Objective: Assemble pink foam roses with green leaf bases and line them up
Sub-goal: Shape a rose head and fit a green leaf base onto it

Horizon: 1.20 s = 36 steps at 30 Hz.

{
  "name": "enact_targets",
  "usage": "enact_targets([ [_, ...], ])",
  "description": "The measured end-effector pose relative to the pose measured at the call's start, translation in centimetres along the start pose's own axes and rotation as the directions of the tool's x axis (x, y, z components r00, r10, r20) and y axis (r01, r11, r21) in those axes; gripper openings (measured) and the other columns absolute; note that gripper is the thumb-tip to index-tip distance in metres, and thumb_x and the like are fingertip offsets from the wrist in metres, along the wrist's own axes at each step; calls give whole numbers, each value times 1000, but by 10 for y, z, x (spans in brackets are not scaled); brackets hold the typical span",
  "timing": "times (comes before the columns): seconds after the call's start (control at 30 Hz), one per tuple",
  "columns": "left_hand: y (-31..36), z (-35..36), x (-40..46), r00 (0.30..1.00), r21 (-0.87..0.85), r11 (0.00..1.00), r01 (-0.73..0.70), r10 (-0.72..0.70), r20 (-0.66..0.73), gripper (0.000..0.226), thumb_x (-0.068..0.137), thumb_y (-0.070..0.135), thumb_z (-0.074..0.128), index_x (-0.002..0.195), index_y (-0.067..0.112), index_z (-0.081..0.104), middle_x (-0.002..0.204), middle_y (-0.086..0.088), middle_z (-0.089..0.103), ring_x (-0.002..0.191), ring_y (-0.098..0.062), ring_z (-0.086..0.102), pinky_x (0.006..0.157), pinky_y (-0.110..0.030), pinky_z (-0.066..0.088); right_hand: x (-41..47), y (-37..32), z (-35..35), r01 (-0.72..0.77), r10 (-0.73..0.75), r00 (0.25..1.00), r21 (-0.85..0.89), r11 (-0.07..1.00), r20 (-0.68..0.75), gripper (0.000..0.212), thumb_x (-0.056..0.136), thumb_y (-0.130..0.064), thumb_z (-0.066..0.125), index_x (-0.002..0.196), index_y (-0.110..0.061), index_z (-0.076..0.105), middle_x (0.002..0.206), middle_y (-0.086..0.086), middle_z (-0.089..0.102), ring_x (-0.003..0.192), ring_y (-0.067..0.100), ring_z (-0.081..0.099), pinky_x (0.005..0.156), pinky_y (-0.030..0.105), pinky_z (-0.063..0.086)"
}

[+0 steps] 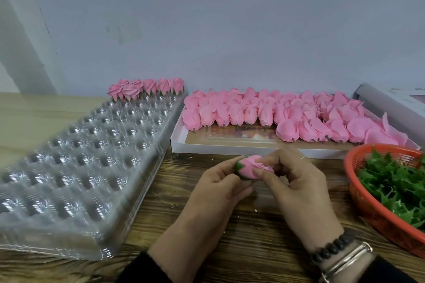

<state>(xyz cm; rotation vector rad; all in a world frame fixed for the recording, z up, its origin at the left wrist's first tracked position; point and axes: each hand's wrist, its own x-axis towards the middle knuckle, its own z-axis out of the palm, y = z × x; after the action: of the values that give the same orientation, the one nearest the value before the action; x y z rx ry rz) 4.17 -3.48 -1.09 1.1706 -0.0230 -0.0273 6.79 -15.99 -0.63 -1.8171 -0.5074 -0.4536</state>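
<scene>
Item in hand: one pink rose (251, 166) with green leaf base (239, 166) fitted, pinched between left hand (220, 185) and right hand (299, 181) above the surface; six finished roses (147, 88) lined in the clear tray (80, 156), dozens of bare blooms (287, 117) and a basket of leaves (395, 186) outstanding.

Both hands hold one pink rose (253, 165). The left hand (220, 181) grips its green leaf end (239, 166). The right hand (296, 177) pinches the petals, just beside the left fingers.

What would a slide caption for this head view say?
Both hands, left and right, hold a pink foam rose with its green base on.
</scene>
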Motion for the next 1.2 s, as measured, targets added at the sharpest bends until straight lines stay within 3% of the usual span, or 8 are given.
enact_targets([
  [0.23, 0, -4, 0, 995, 197, 978, -69, 53, 87, 44, 82, -16, 51, 117, 8, 59, 110, -21, 66, 101, -23, 63, 87, -28, 52, 2, -1, -3, 38, -38, 999, -5, 999, 15, 33, 71, 6, 73, 66, -26, 63, 71, -4, 56, 67, -3, 53, 57, 2, 38],
  [0.4, -2, -3, -1, 977, 720, 676, -158, 215, 12, 43, 73, 5, 69, 104, 30, 53, 99, 1, 62, 77, -3, 57, 71, -18, 49, 1, -2, -4, 118, -112, 991, -80, 990, 78, 28, 71, 5, 73, 68, -20, 61, 68, -9, 51, 70, -5, 51, 61, 2, 37],
  [0.5, -2, -2, -3, 957, 807, 566, -167, 290, -5, 28, 69, 20, 69, 89, 29, 52, 92, 5, 59, 78, -2, 54, 64, -15, 43, -2, -5, -3, 178, -164, 969, -60, 982, 183, 15, 74, -2, 72, 73, -15, 64, 75, -7, 55, 72, 1, 55, 61, 3, 39],
  [0.6, 1, -3, -2, 957, 825, 541, -167, 290, 4, 22, 71, 12, 65, 68, 26, 49, 72, 6, 56, 67, -6, 49, 58, -18, 39, -4, -9, -1, 207, -183, 946, -64, 976, 269, 4, 76, -18, 66, 73, -20, 64, 78, -9, 57, 77, 5, 57, 68, 11, 43],
  [0.77, 5, 0, -5, 981, 746, 644, -170, 186, 63, 19, 79, 3, 64, 68, 19, 62, 69, 0, 66, 66, -10, 59, 62, -28, 50, -6, -13, 0, 272, -241, 918, -59, 960, 314, 5, 80, -17, 62, 80, -21, 60, 82, -14, 54, 78, 6, 56, 67, 16, 45],
  [0.93, 11, 3, -6, 993, 174, 981, -88, 99, -61, 23, 72, 21, 73, 85, 3, 68, 92, -29, 65, 77, -23, 60, 63, -31, 53, -5, -11, -2, 175, -175, 984, 10, 985, 24, 24, 84, -23, 53, 108, -29, 50, 88, -6, 57, 82, 6, 57, 72, 7, 41],
  [1.07, 13, 8, -2, 985, -206, 976, -72, 37, -170, 26, 65, 18, 76, 91, 17, 73, 88, -7, 68, 74, -11, 66, 57, -21, 53, -8, -7, 7, 26, -27, 995, 9, 1000, 97, 46, 72, 3, 67, 91, -34, 48, 83, -10, 58, 85, 3, 57, 73, 5, 40],
  [1.2, 9, 13, -6, 992, -326, 945, 0, -42, -122, 24, 65, 23, 75, 88, 16, 73, 80, -4, 71, 80, -16, 69, 70, -28, 57, -14, -11, 21, -23, 26, 984, -18, 1000, 178, 44, 68, -3, 72, 87, -33, 46, 82, -14, 57, 79, -1, 56, 65, 3, 40],
])
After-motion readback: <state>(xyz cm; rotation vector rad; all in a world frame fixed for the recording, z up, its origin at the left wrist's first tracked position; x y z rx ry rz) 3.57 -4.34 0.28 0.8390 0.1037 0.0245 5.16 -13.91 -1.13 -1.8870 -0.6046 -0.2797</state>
